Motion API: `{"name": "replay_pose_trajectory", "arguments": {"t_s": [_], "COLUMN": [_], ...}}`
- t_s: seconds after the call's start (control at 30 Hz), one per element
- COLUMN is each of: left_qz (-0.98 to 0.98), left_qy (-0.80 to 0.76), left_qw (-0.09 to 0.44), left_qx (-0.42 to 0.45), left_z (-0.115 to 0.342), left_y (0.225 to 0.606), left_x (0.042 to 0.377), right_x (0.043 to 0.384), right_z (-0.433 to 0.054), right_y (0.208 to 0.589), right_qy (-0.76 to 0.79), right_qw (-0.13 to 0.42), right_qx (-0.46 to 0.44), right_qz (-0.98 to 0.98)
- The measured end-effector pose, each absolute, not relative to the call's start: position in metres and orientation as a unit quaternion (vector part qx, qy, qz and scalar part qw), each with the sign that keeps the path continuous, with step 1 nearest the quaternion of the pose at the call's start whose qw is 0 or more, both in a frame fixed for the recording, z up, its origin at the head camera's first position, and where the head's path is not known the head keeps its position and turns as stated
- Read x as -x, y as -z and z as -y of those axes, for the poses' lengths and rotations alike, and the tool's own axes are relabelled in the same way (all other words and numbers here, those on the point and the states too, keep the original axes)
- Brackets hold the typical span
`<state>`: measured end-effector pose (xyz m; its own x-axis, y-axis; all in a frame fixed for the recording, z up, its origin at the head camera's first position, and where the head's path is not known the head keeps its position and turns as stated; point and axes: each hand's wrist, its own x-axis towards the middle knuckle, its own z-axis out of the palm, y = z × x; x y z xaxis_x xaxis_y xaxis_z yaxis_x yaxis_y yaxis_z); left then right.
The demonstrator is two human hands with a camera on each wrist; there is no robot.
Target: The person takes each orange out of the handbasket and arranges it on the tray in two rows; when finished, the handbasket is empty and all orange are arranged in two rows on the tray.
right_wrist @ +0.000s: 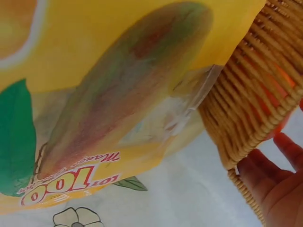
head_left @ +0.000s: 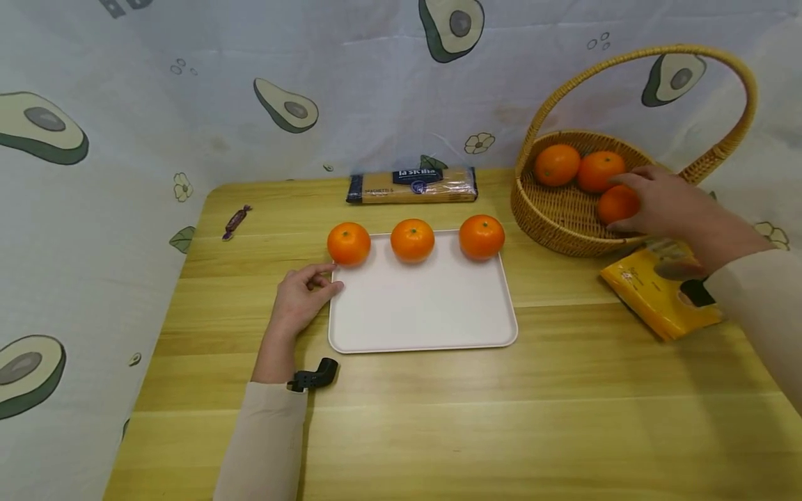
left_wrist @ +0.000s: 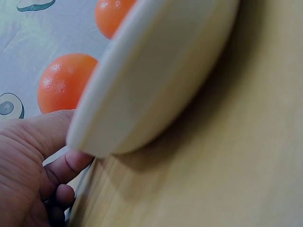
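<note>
My left hand [head_left: 303, 296] pinches the left edge of a white rectangular tray [head_left: 422, 306], thumb and fingers on either side of the rim in the left wrist view. Along the tray's far edge sit three oranges: a left orange [head_left: 349, 244], a middle orange [head_left: 412, 241] and a right orange [head_left: 482, 237]. At the right, my right hand [head_left: 667, 205] reaches into a wicker basket [head_left: 557, 233] and grips the nearest orange [head_left: 617, 204], fingers and thumb on opposite sides. Two more oranges [head_left: 557, 165] lie behind it. The right wrist view shows the fingers [right_wrist: 270, 177] beside the basket's rim.
A yellow mango-printed packet [head_left: 658, 292] lies under my right forearm, in front of the basket. Behind the tray lies a spaghetti pack [head_left: 413, 186]. A small wrapped candy [head_left: 236, 223] is at the far left. The basket's tall handle [head_left: 639, 52] arches above it.
</note>
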<state>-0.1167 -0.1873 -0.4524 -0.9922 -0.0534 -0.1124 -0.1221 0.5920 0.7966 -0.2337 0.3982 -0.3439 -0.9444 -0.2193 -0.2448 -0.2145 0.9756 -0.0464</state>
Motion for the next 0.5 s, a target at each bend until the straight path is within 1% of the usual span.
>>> {"name": "replay_pose_trajectory", "arguments": {"t_s": [0.17,0.5], "left_qz": [-0.891,-0.891], "left_qy": [-0.449,-0.449], "left_qw": [0.039,0.040], "left_qx": [0.052,0.055], "left_z": [0.1876,0.1869], "left_y": [0.4522,0.4535], "left_x": [0.1170,0.1179], "right_x": [0.2366,0.2379], "right_z": [-0.4000,-0.4007], "right_y": [0.3441,0.3501], "right_qy": [0.017,0.014], "right_qw": [0.141,0.147], "right_qx": [0.104,0.097], "right_qz": [-0.984,-0.984]}}
